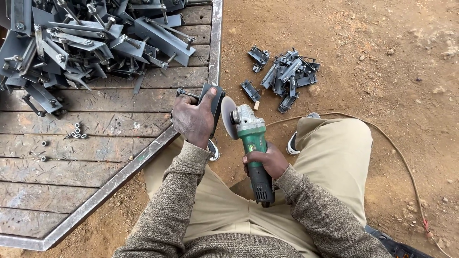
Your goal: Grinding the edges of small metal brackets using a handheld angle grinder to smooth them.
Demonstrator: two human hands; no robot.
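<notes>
While I sit at its corner, the wooden worktop (95,143) with its steel frame fills the left of the frame, and a big heap of grey metal brackets (91,38) lies on it at the upper left. A smaller pile of brackets (289,76) lies on the dirt ground (382,71) at the upper centre. My right grip (267,160) is closed around the body of the green angle grinder (251,138), centre frame, its disc just beside the grey bracket (213,102). My left grip (193,119) is clamped on that bracket, held at the worktop's edge. A cord (397,157) curves over the ground at the right. Loose nuts (76,131) dot the boards at the left.
</notes>
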